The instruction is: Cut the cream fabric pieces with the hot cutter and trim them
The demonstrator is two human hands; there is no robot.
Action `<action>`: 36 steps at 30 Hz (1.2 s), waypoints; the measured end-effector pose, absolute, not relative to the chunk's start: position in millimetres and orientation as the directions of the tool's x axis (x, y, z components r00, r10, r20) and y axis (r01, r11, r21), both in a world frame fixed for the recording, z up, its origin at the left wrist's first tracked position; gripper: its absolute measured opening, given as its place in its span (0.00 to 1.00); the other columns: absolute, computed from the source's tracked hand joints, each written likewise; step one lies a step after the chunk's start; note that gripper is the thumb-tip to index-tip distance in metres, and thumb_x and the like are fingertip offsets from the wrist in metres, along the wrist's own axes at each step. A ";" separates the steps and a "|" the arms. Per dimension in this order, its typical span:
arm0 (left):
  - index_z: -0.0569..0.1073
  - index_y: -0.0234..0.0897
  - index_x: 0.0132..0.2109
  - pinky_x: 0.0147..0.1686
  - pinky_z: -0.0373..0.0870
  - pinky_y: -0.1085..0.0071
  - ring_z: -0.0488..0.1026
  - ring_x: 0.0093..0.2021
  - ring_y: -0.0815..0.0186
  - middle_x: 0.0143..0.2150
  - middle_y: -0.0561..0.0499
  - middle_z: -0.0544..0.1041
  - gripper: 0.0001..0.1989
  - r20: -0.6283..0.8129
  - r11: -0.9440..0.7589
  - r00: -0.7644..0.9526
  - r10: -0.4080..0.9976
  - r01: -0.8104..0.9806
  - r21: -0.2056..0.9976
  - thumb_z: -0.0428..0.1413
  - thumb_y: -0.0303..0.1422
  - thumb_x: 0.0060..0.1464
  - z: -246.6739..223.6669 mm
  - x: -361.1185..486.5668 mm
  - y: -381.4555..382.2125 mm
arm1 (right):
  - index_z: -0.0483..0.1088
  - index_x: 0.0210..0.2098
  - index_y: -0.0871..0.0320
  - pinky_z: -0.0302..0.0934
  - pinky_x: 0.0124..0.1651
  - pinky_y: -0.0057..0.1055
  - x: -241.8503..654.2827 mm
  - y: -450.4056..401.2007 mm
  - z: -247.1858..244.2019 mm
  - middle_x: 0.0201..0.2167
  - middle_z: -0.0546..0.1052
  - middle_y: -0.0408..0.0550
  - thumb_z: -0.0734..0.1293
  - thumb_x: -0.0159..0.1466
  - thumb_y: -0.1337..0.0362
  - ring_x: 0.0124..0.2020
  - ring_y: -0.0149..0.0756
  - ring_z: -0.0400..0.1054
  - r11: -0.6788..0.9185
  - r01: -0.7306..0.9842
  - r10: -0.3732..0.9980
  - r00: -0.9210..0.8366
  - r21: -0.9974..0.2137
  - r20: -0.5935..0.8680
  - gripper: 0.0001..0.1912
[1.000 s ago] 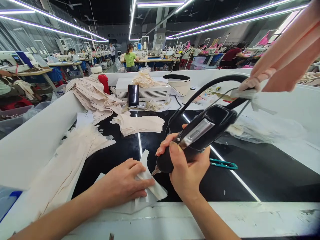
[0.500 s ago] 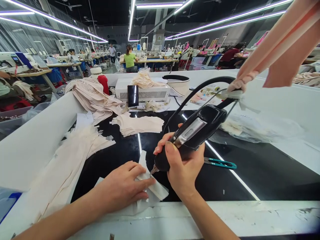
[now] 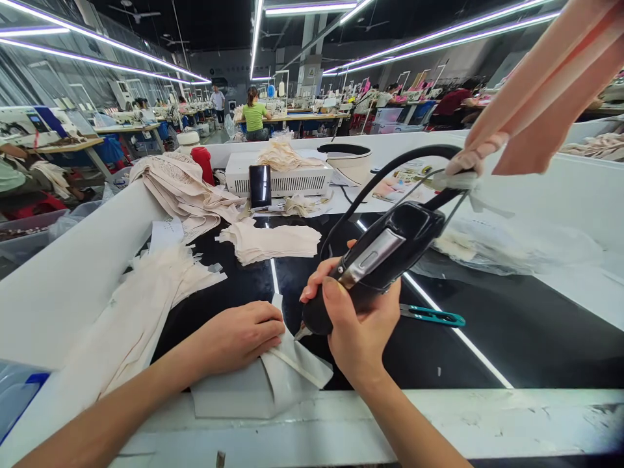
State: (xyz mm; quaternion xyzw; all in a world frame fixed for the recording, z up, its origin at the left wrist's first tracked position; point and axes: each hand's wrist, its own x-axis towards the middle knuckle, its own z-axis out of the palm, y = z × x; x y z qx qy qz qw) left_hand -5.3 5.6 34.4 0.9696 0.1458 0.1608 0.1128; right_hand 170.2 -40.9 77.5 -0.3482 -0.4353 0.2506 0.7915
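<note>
My right hand [image 3: 363, 322] is wrapped round a black corded handheld power tool [image 3: 375, 260] with a silver lever on its side. The tool's narrow metal tip [image 3: 302, 333] points down at a pale fabric piece [image 3: 297, 364], near its upper edge. The piece is folded over itself at the table's front edge, a raised strip running across it. My left hand [image 3: 248, 335] rests on the left part of that piece, fingers curled together and closed on the fabric; the fingertips are partly hidden. Teal thread snips [image 3: 432, 315] lie to the right of my right hand.
A stack of cut fabric [image 3: 273, 242] lies ahead on the black tabletop [image 3: 536, 338]. More pale fabric [image 3: 141, 312] is heaped at left. Behind stand a white box unit [image 3: 292, 182] and a phone [image 3: 260, 185]. A pink cloth strip [image 3: 546, 97] suspends the tool's cable.
My left hand has drawn back up and left, its stretched fingers now curled, uncovering more of the folded fabric. My right hand and the tool have barely moved.
</note>
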 end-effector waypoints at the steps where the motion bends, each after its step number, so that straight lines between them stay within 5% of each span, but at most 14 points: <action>1: 0.74 0.34 0.49 0.50 0.76 0.66 0.74 0.50 0.60 0.51 0.44 0.75 0.12 0.277 -0.930 0.905 0.324 0.251 0.269 0.46 0.32 0.73 33.8 -6.9 5.7 | 0.64 0.42 0.50 0.71 0.25 0.28 170.5 -41.0 77.2 0.28 0.77 0.35 0.75 0.60 0.63 0.22 0.29 0.70 0.635 -0.095 0.699 0.493 -0.767 0.518 0.17; 11: 0.73 0.40 0.56 0.48 0.74 0.67 0.75 0.51 0.59 0.56 0.45 0.74 0.13 0.219 -0.940 0.928 0.302 0.251 0.232 0.48 0.35 0.73 37.3 -20.4 6.6 | 0.65 0.44 0.50 0.70 0.25 0.29 173.8 -41.5 75.0 0.30 0.76 0.38 0.76 0.62 0.59 0.22 0.31 0.70 0.647 -0.071 0.695 0.464 -0.759 0.549 0.18; 36: 0.76 0.42 0.55 0.51 0.76 0.66 0.75 0.51 0.59 0.56 0.43 0.73 0.11 0.268 -0.942 0.909 0.318 0.271 0.198 0.54 0.35 0.70 32.5 -17.4 3.6 | 0.63 0.46 0.49 0.70 0.26 0.29 164.4 -23.7 75.2 0.30 0.75 0.35 0.74 0.63 0.62 0.22 0.29 0.70 0.671 -0.073 0.679 0.462 -0.738 0.571 0.18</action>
